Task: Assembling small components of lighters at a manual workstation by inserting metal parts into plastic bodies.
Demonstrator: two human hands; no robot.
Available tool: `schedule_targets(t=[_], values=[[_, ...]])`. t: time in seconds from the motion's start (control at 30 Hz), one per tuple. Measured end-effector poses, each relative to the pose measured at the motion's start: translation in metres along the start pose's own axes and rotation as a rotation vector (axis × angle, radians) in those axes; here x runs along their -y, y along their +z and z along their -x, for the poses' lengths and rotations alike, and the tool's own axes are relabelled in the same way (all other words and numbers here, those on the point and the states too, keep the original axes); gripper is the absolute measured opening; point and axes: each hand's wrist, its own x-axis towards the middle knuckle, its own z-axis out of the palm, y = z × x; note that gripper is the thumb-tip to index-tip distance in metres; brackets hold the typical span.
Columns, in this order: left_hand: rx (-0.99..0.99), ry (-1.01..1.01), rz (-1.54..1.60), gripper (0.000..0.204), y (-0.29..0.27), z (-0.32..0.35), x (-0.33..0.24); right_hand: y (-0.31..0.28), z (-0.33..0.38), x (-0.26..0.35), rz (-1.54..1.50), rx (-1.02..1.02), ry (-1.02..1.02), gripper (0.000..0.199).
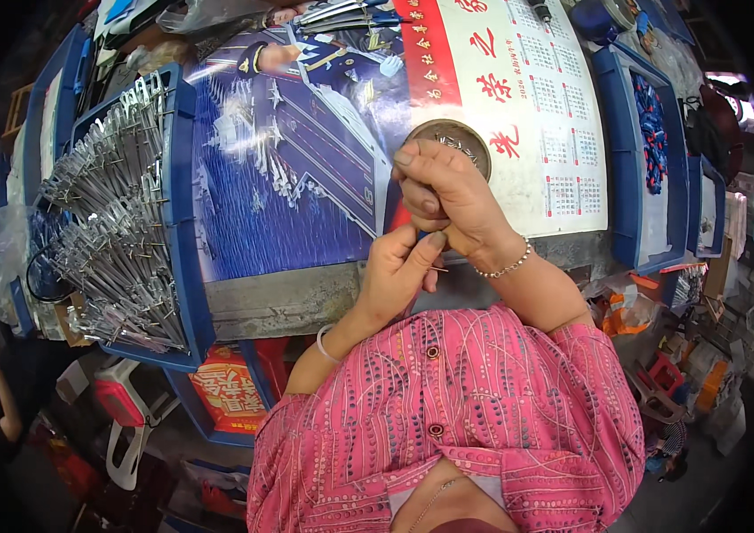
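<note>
Both my hands meet in front of my chest, just over the near edge of the workbench (288,306). My right hand (452,195) is curled into a fist above the left, and its fingers hide whatever is inside. Below it, my left hand (395,271) pinches thumb against fingers. A thin copper-coloured end pokes out beside the left thumb, and a speck of blue shows between the hands; the thing itself is too covered to name. Right behind my right hand stands a round brown dish (486,147) holding small shiny metal parts.
A blue bin (183,178) at the left is heaped with thin metal rods (119,222). At the right, another blue bin (617,160) holds blue-and-red pieces (650,133). A printed calendar poster (519,178) covers the bench. A stool (119,400) stands lower left; another person's arm (0,382) shows at far left.
</note>
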Motion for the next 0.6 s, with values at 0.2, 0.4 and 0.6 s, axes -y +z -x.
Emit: schedule_targets(t=[0.2, 0.4, 0.6], values=[[-0.034, 0.067, 0.04, 0.025, 0.01, 0.004, -0.002, 0.005, 0.009, 0.004, -0.028, -0.006, -0.003, 0.015], [0.002, -0.03, -0.034, 0.028, 0.005, -0.001, -0.002, -0.007, 0.001, 0.004, -0.033, -0.05, 0.043, 0.017], [0.05, -0.275, 0.408, 0.041, -0.001, -0.005, -0.016, -0.02, -0.002, 0.01, -0.144, 0.046, 0.003, 0.018]])
